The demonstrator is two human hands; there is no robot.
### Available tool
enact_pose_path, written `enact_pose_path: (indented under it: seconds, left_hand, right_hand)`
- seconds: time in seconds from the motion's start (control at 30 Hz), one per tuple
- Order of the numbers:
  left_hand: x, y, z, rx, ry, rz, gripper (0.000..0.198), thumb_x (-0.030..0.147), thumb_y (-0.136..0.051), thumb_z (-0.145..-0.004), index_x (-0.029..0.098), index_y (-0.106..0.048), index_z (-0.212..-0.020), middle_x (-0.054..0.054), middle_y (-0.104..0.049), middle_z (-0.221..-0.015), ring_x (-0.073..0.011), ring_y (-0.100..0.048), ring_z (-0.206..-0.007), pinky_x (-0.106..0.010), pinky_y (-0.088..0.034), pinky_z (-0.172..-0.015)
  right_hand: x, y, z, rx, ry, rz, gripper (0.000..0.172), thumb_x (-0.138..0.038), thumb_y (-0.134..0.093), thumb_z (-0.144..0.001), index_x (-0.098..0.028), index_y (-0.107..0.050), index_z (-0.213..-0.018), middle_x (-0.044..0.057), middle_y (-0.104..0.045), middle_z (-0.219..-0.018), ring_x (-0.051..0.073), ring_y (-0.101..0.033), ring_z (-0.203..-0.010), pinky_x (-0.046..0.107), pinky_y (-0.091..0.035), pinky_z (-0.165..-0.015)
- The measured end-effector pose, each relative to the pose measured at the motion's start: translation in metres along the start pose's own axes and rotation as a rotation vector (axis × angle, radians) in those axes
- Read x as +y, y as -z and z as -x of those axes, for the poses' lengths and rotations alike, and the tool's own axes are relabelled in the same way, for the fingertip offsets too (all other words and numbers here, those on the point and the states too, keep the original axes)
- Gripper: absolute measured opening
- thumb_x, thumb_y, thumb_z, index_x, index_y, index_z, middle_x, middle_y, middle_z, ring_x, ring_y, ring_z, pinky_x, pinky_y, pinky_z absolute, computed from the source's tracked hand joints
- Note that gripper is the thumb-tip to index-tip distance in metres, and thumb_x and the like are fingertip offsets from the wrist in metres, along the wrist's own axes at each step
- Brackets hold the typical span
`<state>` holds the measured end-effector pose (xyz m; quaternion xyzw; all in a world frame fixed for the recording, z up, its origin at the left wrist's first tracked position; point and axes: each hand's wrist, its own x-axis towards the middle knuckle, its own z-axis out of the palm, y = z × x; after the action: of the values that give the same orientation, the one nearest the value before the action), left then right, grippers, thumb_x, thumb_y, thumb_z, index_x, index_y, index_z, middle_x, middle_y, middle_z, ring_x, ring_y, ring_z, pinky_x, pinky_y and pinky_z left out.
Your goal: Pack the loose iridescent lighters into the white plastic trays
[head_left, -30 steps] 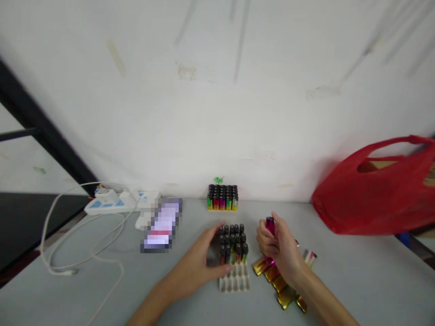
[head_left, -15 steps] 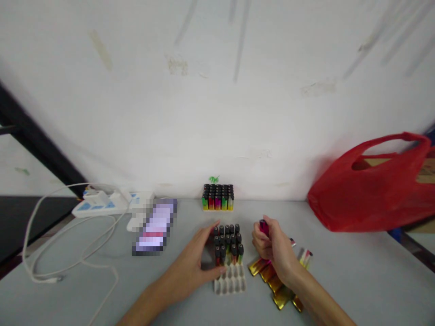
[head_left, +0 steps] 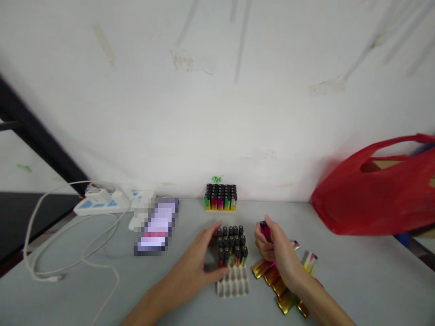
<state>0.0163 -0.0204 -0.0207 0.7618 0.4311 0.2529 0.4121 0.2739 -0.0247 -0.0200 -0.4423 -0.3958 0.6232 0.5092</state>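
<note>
A pale tray [head_left: 233, 286] with rows of round-ended slots lies in front of me. Lighters [head_left: 231, 240] with black tops stand upright in its far rows, with a gap in the nearest filled row. My left hand [head_left: 196, 256] steadies the tray from its left side, thumb at the near slots and fingertips by the far end. Just right of the tray, my right hand [head_left: 277, 249] is closed around a magenta lighter [head_left: 265, 230], whose lower part is hidden in the fist. Under and beside that hand lie several loose lighters [head_left: 280, 287] with shiny gold and coloured bodies.
A full block of lighters [head_left: 220, 198] stands against the wall. To the left are a pixelated phone [head_left: 157, 226], a white power strip [head_left: 102, 201] and a looped white cable [head_left: 73, 217]. A red bag [head_left: 370, 194] sits at the right.
The whole view has shifted slightly, so things appear a little further right. Both hands keep about the same pose and place relative to the tray.
</note>
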Motion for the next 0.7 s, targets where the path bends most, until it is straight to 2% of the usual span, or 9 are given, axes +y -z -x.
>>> enact_pose_path:
  seconds: [0.1, 0.2, 0.3, 0.5, 0.6, 0.7]
  left_hand:
    - [0.001, 0.0, 0.001, 0.01, -0.007, -0.002, 0.094, 0.024, -0.084, -0.09, 0.03, -0.035, -0.171, -0.012, -0.049, -0.172, -0.0366, -0.047, -0.158, -0.056, -0.034, -0.136]
    - [-0.001, 0.0, 0.001, 0.004, -0.012, -0.013, 0.096, 0.025, -0.084, -0.09, 0.03, -0.035, -0.172, -0.013, -0.049, -0.171, -0.0374, -0.046, -0.159, -0.057, -0.033, -0.137]
    - [-0.004, -0.001, 0.0, 0.009, -0.007, -0.017, 0.097, 0.023, -0.085, -0.088, 0.03, -0.035, -0.171, -0.012, -0.05, -0.17, -0.0369, -0.047, -0.158, -0.057, -0.034, -0.136]
    - [0.0, -0.001, 0.0, 0.046, -0.001, -0.04, 0.1, 0.018, -0.088, -0.082, 0.031, -0.039, -0.168, -0.011, -0.059, -0.16, -0.0354, -0.059, -0.145, -0.055, -0.044, -0.128]
    - [0.0, -0.001, 0.001, 0.081, -0.005, -0.079, 0.104, 0.018, -0.091, -0.077, 0.032, -0.04, -0.167, -0.011, -0.061, -0.156, -0.0366, -0.062, -0.139, -0.056, -0.046, -0.125]
    - [-0.001, -0.004, 0.003, 0.117, -0.014, -0.105, 0.106, 0.02, -0.092, -0.077, 0.033, -0.039, -0.168, -0.011, -0.06, -0.159, -0.0379, -0.061, -0.14, -0.058, -0.047, -0.124]
  right_hand:
    - [0.002, -0.002, 0.001, -0.013, -0.011, 0.021, 0.067, -0.086, -0.059, -0.09, -0.025, -0.047, -0.064, -0.01, -0.022, -0.054, 0.01, -0.011, -0.049, 0.027, -0.011, -0.045]
    - [0.003, -0.005, 0.005, 0.05, 0.049, 0.111, 0.067, -0.086, -0.056, -0.095, -0.024, -0.052, -0.068, -0.008, -0.028, -0.056, 0.011, -0.017, -0.05, 0.028, -0.015, -0.046]
    - [-0.002, -0.009, 0.01, 0.125, 0.124, 0.193, 0.061, -0.079, -0.056, -0.102, -0.022, -0.06, -0.082, -0.007, -0.035, -0.063, 0.012, -0.026, -0.054, 0.027, -0.019, -0.048]
    - [-0.013, -0.012, 0.014, 0.153, 0.194, 0.293, 0.049, -0.068, -0.054, -0.109, -0.021, -0.068, -0.104, -0.006, -0.047, -0.065, 0.013, -0.038, -0.052, 0.027, -0.029, -0.048]
    - [-0.018, -0.012, 0.017, 0.176, 0.298, 0.396, 0.044, -0.062, -0.058, -0.109, -0.021, -0.075, -0.102, -0.001, -0.058, -0.073, 0.017, -0.054, -0.066, 0.029, -0.043, -0.061]
    - [-0.025, -0.013, 0.022, 0.23, 0.443, 0.469, 0.041, -0.056, -0.064, -0.107, -0.021, -0.08, -0.092, 0.002, -0.062, -0.088, 0.019, -0.059, -0.083, 0.03, -0.045, -0.075]
